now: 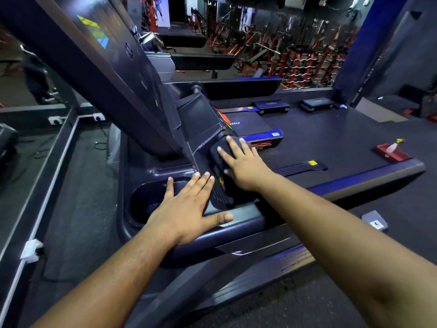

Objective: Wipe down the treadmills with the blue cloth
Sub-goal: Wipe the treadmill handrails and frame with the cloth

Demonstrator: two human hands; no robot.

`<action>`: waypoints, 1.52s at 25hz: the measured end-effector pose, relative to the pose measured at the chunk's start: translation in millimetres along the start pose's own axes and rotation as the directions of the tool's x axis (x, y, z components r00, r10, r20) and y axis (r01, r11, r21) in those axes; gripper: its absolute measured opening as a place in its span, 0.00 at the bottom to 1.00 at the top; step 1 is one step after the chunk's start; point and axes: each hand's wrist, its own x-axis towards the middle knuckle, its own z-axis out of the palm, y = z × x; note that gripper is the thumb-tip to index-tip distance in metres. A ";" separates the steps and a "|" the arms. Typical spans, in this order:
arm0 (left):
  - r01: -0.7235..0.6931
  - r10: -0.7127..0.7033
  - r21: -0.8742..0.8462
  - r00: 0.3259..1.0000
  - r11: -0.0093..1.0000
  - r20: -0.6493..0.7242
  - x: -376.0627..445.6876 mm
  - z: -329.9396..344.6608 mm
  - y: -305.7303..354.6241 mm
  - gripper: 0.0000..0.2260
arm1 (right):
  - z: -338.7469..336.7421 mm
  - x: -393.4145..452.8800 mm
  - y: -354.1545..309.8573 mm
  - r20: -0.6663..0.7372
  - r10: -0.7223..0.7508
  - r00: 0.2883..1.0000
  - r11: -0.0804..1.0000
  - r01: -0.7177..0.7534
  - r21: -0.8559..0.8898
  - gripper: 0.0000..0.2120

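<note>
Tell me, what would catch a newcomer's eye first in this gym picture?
Two bare arms reach in from below. The right hand presses a dark cloth against the treadmill console, while the left hand lies flat beside a cup holder. Farther right, a spray bottle lies in a red tray on the dark floor.

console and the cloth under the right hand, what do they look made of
Console: seems hard moulded plastic, dark and semi-gloss, judging by its sharp seams and light streaks. Cloth under the right hand: soft fabric, dark and matte, folded thick; the weave is too blurred to tell.
</note>
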 end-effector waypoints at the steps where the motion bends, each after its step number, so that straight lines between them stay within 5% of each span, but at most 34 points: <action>1: 0.000 0.000 0.003 1.000 1.000 0.003 -0.2 0.4 -0.3 0.49 | 6.3 -12.6 5.5 -0.017 -0.068 0.998 0.997 0.067 -0.030 0.31; 4: 0.002 -0.002 0.004 1.000 1.000 0.004 3.3 0.1 -1.1 0.49 | 7.5 -14.7 16.1 -0.055 -0.086 0.995 0.988 0.092 0.123 0.31; 8: 0.003 -0.003 0.001 1.000 1.000 0.018 5.4 -0.1 1.8 0.51 | -2.7 27.5 -0.8 0.016 0.107 0.994 0.959 -0.107 0.261 0.39; 15: 0.000 0.000 -0.013 1.000 1.000 0.001 -0.2 -2.2 2.1 0.51 | -1.1 -23.0 23.0 0.110 -0.046 0.993 0.950 0.010 0.312 0.43; 20: -0.004 0.004 -0.049 1.000 0.999 -0.005 -1.1 -1.0 1.0 0.51 | -63.0 -42.7 56.4 0.302 -0.110 0.947 0.927 -0.012 0.374 0.33; 24: -0.040 0.035 -0.098 0.998 0.994 -0.056 -2.2 -0.5 -2.5 0.49 | -102.6 -73.5 21.3 0.125 0.070 0.990 0.908 -0.115 0.403 0.25; 26: -0.089 0.070 -0.119 0.985 0.989 -0.157 -4.3 -0.1 -4.8 0.49 | -87.6 -95.8 -29.1 0.166 0.099 0.981 0.889 -0.162 0.428 0.23; 29: -0.149 0.118 -0.126 0.966 0.981 -0.231 -9.7 -0.3 -6.2 0.49 | -39.2 -142.8 -96.7 -0.010 0.145 0.989 0.958 -0.138 0.253 0.30; 32: -0.184 0.169 -0.062 0.966 0.981 -0.198 -13.8 2.3 -4.4 0.48 | -14.2 -158.3 -58.9 -0.230 0.260 0.938 0.954 -0.212 0.213 0.30; 35: -0.205 0.196 -0.029 0.963 0.978 -0.186 -14.3 4.6 -3.7 0.47 | -13.4 -155.1 -27.1 -0.181 0.553 0.813 0.829 -0.515 0.219 0.25; 38: -0.220 0.223 0.037 0.951 0.975 -0.216 -13.2 4.5 -1.5 0.48 | 3.5 -165.0 -79.3 -0.268 0.502 0.822 0.854 -0.423 0.303 0.27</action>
